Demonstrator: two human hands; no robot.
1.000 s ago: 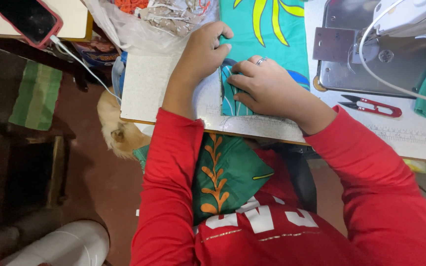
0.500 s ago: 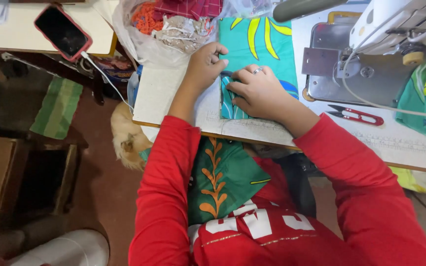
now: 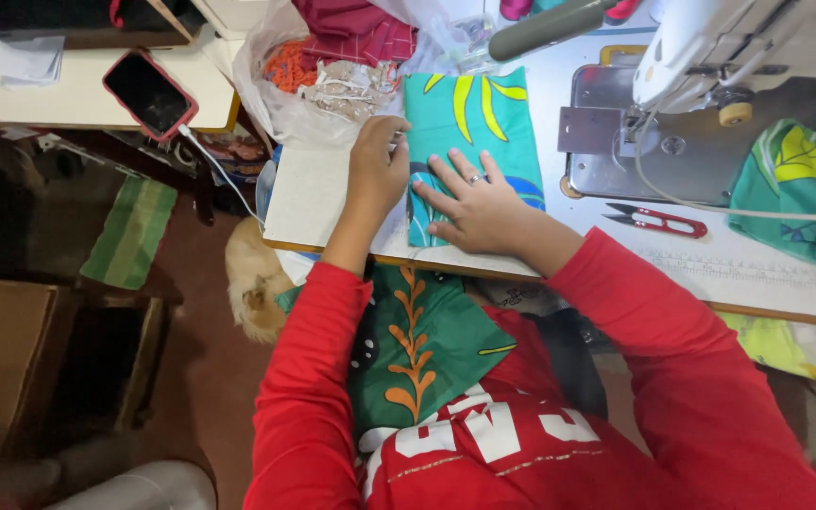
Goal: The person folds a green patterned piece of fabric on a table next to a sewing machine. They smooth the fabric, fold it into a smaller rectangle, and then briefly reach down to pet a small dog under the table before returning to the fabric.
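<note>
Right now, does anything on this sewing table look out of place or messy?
Mostly tidy. Both hands, left and right, press flat on the teal printed fabric. The oddities: the plastic bag of scraps sags open over the table's corner, and the green leaf-print fabric hangs off the edge into the lap.

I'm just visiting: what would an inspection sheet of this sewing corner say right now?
Surface: white table, wooden front edge.
Job's things: teal cloth with yellow pattern, lying flat beside the sewing machine.
Clutter: red snips; plastic bag of fabric scraps; green cloth by the machine.
Hands: left hand and right hand both press on the teal cloth.
Cables: white cable from a phone; white cord from the machine.
Surroundings: green rug, furry animal under the table.
</note>
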